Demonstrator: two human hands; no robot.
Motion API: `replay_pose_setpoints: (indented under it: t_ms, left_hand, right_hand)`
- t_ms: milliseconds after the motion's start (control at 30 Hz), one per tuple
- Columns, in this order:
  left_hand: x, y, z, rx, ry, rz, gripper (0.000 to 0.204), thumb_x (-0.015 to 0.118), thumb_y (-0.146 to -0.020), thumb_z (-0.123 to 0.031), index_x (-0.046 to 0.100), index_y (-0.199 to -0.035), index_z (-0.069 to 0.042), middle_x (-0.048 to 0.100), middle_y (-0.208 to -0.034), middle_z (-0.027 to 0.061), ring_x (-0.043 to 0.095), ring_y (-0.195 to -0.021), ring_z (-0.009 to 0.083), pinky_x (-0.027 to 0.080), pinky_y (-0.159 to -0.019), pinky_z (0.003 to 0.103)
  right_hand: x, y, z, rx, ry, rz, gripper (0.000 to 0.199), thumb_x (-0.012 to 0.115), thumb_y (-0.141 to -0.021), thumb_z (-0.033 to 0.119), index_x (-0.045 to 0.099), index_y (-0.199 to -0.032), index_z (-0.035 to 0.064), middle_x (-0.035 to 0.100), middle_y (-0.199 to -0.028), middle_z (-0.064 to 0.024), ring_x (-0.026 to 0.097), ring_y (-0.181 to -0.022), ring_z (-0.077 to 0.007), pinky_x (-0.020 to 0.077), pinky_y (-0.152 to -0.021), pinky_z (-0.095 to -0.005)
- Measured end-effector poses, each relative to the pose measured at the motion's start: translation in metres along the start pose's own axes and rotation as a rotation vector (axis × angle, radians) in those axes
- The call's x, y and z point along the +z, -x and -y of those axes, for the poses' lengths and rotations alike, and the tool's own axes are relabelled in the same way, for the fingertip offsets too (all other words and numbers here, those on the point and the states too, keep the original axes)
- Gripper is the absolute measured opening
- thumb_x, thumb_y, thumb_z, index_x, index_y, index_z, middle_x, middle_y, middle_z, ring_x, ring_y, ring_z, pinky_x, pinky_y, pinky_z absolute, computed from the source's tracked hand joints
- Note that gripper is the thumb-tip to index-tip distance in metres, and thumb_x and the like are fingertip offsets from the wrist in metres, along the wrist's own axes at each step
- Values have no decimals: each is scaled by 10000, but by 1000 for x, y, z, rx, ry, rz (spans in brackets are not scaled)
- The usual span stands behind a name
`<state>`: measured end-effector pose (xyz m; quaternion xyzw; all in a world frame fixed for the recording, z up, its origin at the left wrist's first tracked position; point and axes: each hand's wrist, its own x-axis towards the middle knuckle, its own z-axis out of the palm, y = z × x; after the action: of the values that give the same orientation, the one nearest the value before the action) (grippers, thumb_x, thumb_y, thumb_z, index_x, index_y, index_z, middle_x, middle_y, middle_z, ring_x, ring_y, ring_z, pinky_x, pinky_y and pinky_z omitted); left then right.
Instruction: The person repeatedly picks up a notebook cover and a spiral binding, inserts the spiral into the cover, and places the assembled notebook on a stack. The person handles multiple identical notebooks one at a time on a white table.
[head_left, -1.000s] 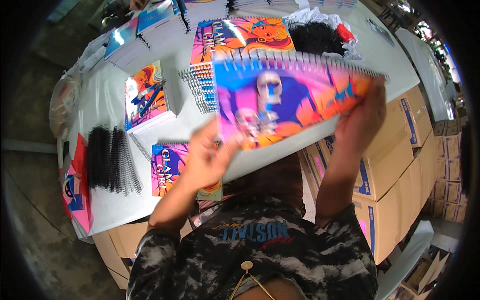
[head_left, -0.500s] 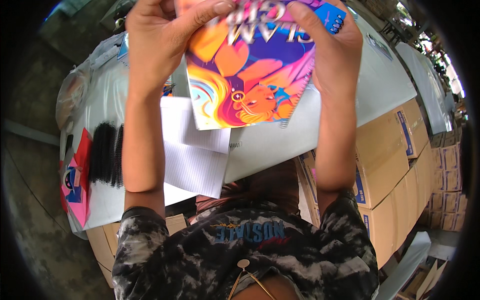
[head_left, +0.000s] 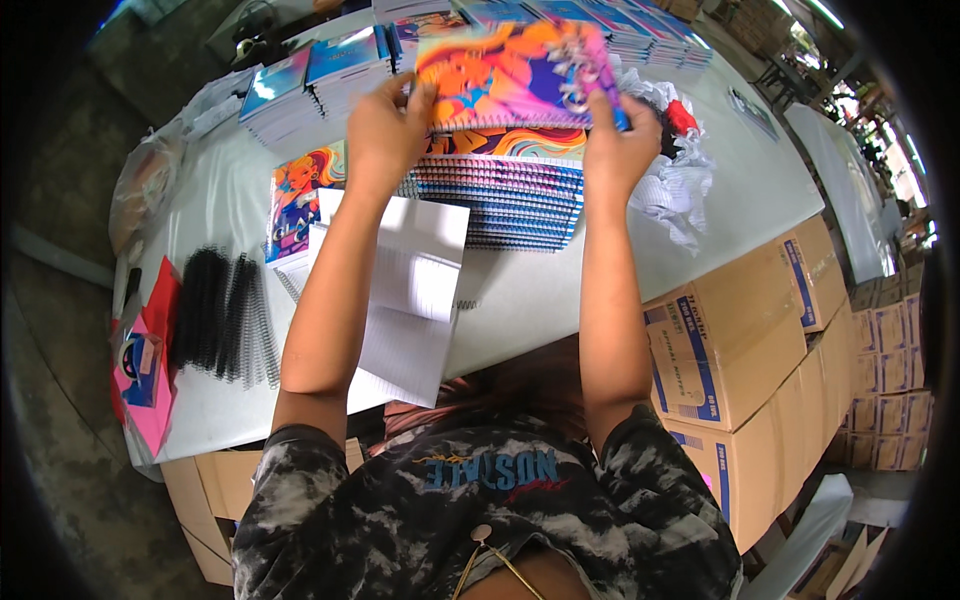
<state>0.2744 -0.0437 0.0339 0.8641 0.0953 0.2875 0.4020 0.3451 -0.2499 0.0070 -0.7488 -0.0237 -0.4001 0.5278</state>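
Note:
Between my two hands is a spiral notebook (head_left: 515, 75) with a bright orange, pink and purple cover, slightly blurred. My left hand (head_left: 388, 125) grips its left end and my right hand (head_left: 618, 130) its right end, thumbs toward me. It is held above a stack of spiral notebooks (head_left: 500, 195), whose coil edges face me. Left of that stack, another bright-covered notebook (head_left: 300, 190) lies on the table. Open lined pages (head_left: 410, 300) lie nearer to me, partly under my left forearm.
A bundle of black spiral coils (head_left: 215, 315) lies at the left beside red and pink sheets (head_left: 155, 380). Blue-covered notebook stacks (head_left: 345, 60) line the far side of the white table (head_left: 520, 310). Crumpled paper (head_left: 680, 190) sits right of the stack. Cardboard boxes (head_left: 740, 350) stand at the right.
The notebook has turned and moved away from me, from close up to over the stack. Both hands travelled with it and kept their grip.

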Motion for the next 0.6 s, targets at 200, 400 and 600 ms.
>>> replay_pose_setpoints:
  t_ms: [200, 400, 600]
  left_hand:
    - [36, 32, 31, 225, -146, -308, 276, 578, -851, -275, 664, -886, -15, 616, -840, 148, 580, -728, 300, 462, -691, 364]
    - [42, 36, 29, 97, 19, -456, 317, 617, -842, -300, 645, -789, 12, 613, -764, 125, 579, -681, 225, 460, -631, 345]
    - [4, 39, 35, 65, 78, -255, 372, 639, -818, -343, 626, -966, -1, 617, -932, 161, 601, -805, 234, 470, -698, 321]
  right_hand:
    - [-5, 41, -37, 104, -183, 209, 362, 556, -818, 209, 549, -1091, -29, 572, -1055, -231, 545, -978, -326, 402, -869, -377]
    - [-6, 53, -25, 13, -205, 132, 399, 559, -869, 232, 533, -1149, -51, 639, -966, -212, 632, -853, -256, 461, -773, -326]
    - [-11, 67, -27, -103, -157, 150, 468, 519, -907, 221, 411, -1265, -59, 501, -1238, -202, 488, -1128, -246, 344, -965, -331]
